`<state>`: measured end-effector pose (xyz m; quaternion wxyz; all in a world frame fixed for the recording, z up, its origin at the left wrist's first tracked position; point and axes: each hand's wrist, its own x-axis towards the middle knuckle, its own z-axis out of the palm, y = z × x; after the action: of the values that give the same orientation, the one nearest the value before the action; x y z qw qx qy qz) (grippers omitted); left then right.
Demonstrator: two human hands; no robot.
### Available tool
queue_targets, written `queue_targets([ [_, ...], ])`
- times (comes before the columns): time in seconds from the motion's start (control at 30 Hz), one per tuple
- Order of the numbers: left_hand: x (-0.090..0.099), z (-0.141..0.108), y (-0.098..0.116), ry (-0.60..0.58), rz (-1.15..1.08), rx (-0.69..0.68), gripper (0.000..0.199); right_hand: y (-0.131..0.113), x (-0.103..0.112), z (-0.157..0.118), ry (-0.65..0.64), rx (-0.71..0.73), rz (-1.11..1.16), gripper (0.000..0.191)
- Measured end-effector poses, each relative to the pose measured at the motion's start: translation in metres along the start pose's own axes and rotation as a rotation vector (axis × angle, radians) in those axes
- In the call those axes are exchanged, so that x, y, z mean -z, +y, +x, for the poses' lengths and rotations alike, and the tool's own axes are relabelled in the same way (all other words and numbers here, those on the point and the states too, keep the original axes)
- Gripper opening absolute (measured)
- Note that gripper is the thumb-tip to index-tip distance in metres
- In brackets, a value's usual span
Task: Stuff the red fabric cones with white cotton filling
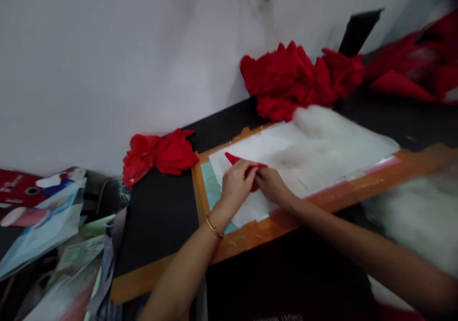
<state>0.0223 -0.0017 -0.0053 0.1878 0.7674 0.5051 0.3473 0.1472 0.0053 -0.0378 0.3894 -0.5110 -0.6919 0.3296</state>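
Both hands meet over the left part of a white sheet [246, 213] taped down on the black table. My left hand [238, 180], with a gold bangle at its wrist, is closed around a small red fabric piece [232, 158] whose pointed end sticks out to the left. Fingers of my right hand [272, 182] pinch the same piece at its right side; the fingertips are partly hidden and blurred. White fluffy stuffing [322, 125] lies on the sheet to the right of the hands.
A big heap of red fabric pieces [286, 80] sits against the wall, with a smaller red pile [161, 154] at the left. More red cloth [415, 73] lies far right. White stuffing [422, 216] is also at the lower right. Bags and papers [53, 221] crowd the left.
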Motion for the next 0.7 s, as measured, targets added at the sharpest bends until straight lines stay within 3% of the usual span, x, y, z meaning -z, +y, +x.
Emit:
queue_targets([
  [0.2, -0.004, -0.003, 0.003, 0.026, -0.043, -0.026, 0.01, 0.018, -0.001, 0.011, -0.025, -0.119, 0.055, 0.024],
  [0.47, -0.007, 0.012, 0.018, 0.081, 0.036, -0.077, 0.013, 0.013, 0.017, 0.029, 0.103, 0.116, 0.313, 0.016],
  [0.57, -0.011, 0.018, 0.016, 0.067, 0.065, -0.064, 0.014, 0.022, 0.015, 0.036, 0.12, 0.11, 0.281, 0.017],
  [0.7, -0.016, 0.019, 0.013, 0.069, 0.07, -0.033, 0.015, 0.03, 0.011, 0.039, 0.037, 0.08, 0.305, 0.018],
])
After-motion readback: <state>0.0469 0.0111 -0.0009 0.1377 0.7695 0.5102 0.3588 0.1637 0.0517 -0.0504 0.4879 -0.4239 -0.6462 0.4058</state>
